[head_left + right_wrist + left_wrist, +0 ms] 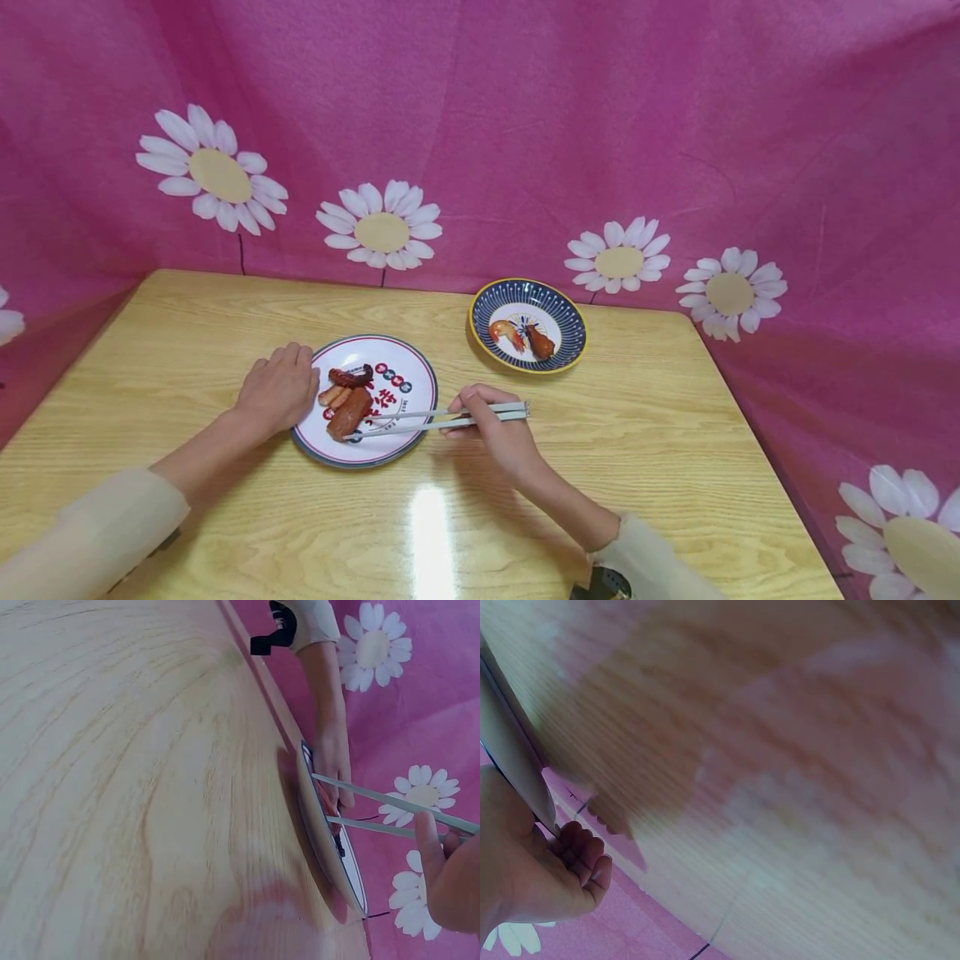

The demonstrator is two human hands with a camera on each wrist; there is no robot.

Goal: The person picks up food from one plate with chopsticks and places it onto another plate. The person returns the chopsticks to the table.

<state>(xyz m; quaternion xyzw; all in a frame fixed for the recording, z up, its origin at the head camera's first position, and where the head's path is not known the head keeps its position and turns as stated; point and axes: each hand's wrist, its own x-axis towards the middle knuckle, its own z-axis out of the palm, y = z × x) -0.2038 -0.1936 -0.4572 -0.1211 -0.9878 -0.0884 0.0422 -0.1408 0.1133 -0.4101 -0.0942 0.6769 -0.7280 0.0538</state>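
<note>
A white plate (415,360) with a dark rim holds a glossy brown piece of meat (350,414), a pale orange shrimp-like piece (334,395) and a dark red curled piece (351,377). My left hand (279,385) holds the plate's left rim, its fingers curled in the left wrist view. In my right hand (487,429) is a pair of pale chopsticks (405,430), reaching over the plate from the right. One tip meets the brown meat's lower end and the other lies by its right side; whether they pinch it I cannot tell.
Behind and to the right stands a blue patterned bowl (573,329) with a yellow rim. Inside it lie a shrimp (507,333) and a brown drumstick-like piece (539,342). A pink curtain (495,125) with white flowers hangs around the wooden table (637,442).
</note>
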